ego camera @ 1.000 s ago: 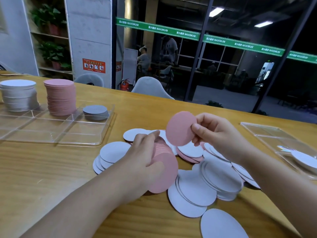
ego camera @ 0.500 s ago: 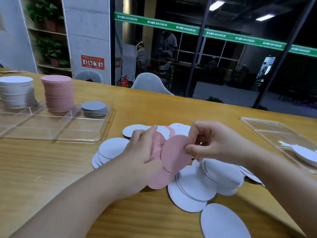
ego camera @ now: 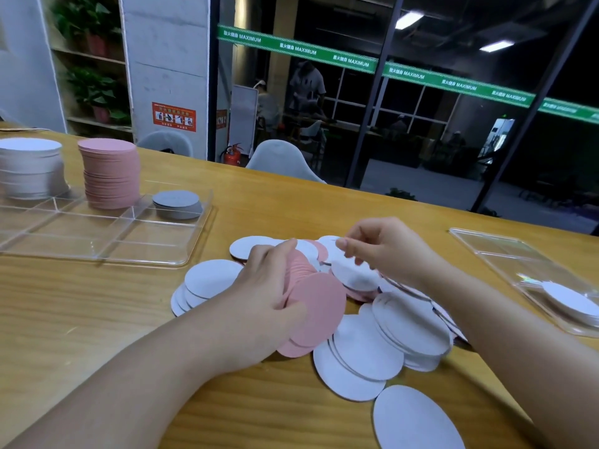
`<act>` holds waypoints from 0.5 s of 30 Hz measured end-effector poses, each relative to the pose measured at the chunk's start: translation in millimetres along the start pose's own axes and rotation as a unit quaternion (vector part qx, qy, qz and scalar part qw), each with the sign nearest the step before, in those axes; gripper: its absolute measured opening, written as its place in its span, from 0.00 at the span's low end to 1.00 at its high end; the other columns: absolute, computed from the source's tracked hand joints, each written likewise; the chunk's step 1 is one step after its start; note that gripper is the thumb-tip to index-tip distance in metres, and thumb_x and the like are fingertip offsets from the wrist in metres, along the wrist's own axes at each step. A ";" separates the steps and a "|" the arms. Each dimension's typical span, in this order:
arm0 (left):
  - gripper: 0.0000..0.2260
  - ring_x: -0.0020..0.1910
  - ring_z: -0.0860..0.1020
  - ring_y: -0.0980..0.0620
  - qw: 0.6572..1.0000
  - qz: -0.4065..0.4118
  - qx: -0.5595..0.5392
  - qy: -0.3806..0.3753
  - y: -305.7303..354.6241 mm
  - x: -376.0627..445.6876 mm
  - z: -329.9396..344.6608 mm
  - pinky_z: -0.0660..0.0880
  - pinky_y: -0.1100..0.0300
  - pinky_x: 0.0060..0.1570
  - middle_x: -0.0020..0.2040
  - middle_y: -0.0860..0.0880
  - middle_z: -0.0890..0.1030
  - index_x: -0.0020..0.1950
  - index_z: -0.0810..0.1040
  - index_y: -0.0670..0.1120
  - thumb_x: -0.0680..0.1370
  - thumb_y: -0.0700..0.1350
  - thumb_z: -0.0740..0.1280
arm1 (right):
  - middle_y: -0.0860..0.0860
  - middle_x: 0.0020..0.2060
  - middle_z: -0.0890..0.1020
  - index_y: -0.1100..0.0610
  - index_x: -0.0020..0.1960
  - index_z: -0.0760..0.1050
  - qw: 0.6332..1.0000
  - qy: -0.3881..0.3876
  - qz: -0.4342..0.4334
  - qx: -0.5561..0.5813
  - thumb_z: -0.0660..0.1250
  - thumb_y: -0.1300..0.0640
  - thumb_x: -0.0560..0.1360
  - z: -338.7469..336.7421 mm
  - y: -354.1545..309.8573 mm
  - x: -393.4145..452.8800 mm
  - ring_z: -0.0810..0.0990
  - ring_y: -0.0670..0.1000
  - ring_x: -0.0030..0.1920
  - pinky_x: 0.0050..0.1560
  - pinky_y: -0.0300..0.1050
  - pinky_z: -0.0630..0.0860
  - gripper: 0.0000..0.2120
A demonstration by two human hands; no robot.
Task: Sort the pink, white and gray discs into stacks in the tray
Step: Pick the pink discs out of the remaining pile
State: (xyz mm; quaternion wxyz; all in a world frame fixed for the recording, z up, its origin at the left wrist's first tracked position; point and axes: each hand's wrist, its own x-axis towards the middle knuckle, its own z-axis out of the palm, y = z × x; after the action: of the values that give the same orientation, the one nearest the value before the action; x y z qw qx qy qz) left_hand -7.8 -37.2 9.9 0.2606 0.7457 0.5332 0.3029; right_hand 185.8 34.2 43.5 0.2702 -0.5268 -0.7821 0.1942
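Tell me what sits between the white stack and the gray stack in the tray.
Head view: the pink stack stands between white stack and gray stack.

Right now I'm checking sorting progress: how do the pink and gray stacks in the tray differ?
The pink stack is tall, many discs high; the gray stack is low, only a few discs. Pink stands in the middle compartment, gray in the one to its right. Both sit in the back row of the clear tray, round and alike in width.

This looks like a shared office or gym lobby at night. A long wooden table faces a dark glass wall with a green "MAXIMUM" banner strip. Pale shell chairs, potted green plants on shelves and a red fire extinguisher stand behind it.
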 end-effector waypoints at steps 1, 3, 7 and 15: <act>0.32 0.71 0.58 0.51 1.000 0.000 -0.005 -0.001 -1.0 1.0 0.6 0.56 0.74 0.45 0.73 0.49 0.53 0.75 0.50 0.49 0.76 0.38 0.63 | 0.43 0.34 0.79 0.52 0.41 0.78 0.999 0.000 0.015 -0.044 0.67 0.51 0.75 1.5 6.2 10.2 0.74 0.38 0.32 0.31 0.29 0.68 0.06; 0.32 0.71 0.58 0.51 1.000 0.002 -0.003 0.000 2.6 -0.9 -1.8 0.56 0.74 0.45 0.74 0.49 0.53 0.75 0.50 0.49 0.77 0.38 0.63 | 0.43 0.42 0.80 0.51 0.49 0.79 0.994 -0.019 0.030 -0.099 0.65 0.53 0.76 7.5 14.6 29.5 0.76 0.43 0.41 0.38 0.34 0.69 0.06; 0.31 0.71 0.57 0.52 1.000 0.003 0.002 -0.005 4.5 -1.3 -4.5 0.55 0.75 0.45 0.74 0.49 0.53 0.75 0.49 0.49 0.77 0.39 0.63 | 0.50 0.53 0.81 0.56 0.59 0.77 0.987 -0.069 0.073 -0.122 0.66 0.52 0.76 23.5 11.8 57.5 0.74 0.47 0.48 0.47 0.38 0.67 0.14; 0.30 0.70 0.57 0.53 1.000 0.011 -0.005 0.002 6.0 -5.3 -6.3 0.54 0.76 0.45 0.73 0.50 0.54 0.75 0.50 0.49 0.77 0.39 0.62 | 0.50 0.35 0.77 0.53 0.47 0.82 0.968 -0.152 0.143 -0.139 0.66 0.49 0.71 23.5 2.4 74.5 0.68 0.51 0.35 0.39 0.43 0.67 0.11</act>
State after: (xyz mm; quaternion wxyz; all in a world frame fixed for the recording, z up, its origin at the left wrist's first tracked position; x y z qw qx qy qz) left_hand -9.9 -43.6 17.6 0.2598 0.7498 0.5241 0.3094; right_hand 150.5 103.8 40.1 0.0418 -0.6298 -0.7499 0.1980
